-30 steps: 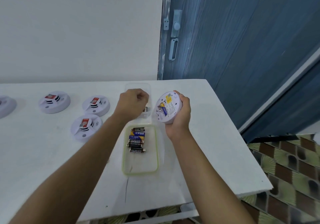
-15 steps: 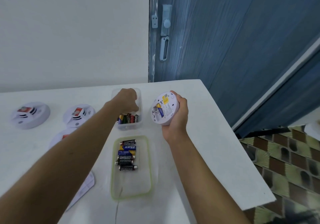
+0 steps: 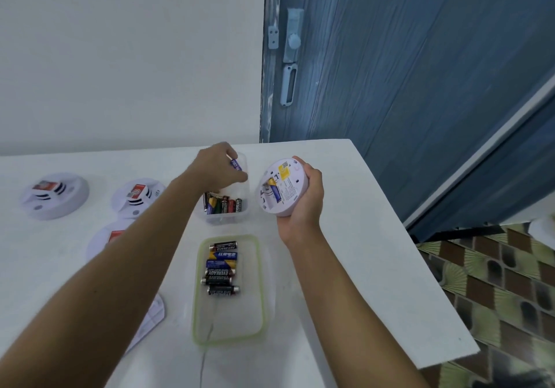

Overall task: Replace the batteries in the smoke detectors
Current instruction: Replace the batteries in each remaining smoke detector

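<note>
The left hand (image 3: pixel 214 165) pinches a purple battery (image 3: pixel 236 164) directly above the clear tub (image 3: pixel 228 219) of batteries. Just to its right, the right hand (image 3: pixel 303 207) grips a white smoke detector (image 3: pixel 288 195) off the surface (image 3: pixel 345 267), its back showing.

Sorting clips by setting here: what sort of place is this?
Probably a plain room in a home, used as a makeshift workbench: a white table against a bare wall, a blue wooden door with a latch, and patterned floor tiles.
</note>
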Available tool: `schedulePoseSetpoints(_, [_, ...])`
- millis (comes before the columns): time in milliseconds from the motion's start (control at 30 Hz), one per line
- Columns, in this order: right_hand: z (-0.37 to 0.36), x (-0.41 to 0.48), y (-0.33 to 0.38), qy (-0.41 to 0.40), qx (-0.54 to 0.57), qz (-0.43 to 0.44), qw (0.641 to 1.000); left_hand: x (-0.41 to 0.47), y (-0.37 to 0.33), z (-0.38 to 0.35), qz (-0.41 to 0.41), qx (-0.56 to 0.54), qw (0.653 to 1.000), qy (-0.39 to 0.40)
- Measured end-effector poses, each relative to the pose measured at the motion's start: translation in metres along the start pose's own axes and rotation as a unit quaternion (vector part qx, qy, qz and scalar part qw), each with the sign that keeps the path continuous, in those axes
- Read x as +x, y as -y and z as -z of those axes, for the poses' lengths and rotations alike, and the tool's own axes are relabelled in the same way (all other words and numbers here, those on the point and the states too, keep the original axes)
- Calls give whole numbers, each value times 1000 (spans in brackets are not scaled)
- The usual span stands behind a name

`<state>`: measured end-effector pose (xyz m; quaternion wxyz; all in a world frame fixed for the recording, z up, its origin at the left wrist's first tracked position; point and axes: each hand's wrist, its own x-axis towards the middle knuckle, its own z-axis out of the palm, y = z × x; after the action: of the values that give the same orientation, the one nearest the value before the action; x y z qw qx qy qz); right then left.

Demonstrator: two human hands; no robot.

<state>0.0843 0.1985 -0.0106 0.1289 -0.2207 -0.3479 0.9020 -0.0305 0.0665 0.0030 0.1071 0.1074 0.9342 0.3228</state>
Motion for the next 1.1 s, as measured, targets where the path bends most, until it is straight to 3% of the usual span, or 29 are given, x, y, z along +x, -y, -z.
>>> schedulePoseSetpoints(100, [-2,-6,-1,6,11,1,1000,-25,-8,12,-53,-79,995,-41])
schedulePoseSetpoints(233, [-8,-17,-3,20,30,3,999,-71,-16,23,-139,-148,979,24])
schedulePoseSetpoints(333, [-14,-25,-5,35,47,4,998,-97,-14,21,-181,-124,975,39])
schedulePoseSetpoints(467, [-21,-38,-11,39,43,10,998,-118,-3,16,-216,-70,974,-13])
schedulePoseSetpoints(600, [-28,-51,-18,51,34,7,998,-135,8,18,-216,-67,973,-51])
schedulePoseSetpoints(867, [-42,-72,-30,77,47,-8,996,-163,30,22,-179,-176,965,-76])
schedulePoseSetpoints(1100, [-57,-87,-53,96,21,-30,995,-180,47,37,-78,-304,947,-67])
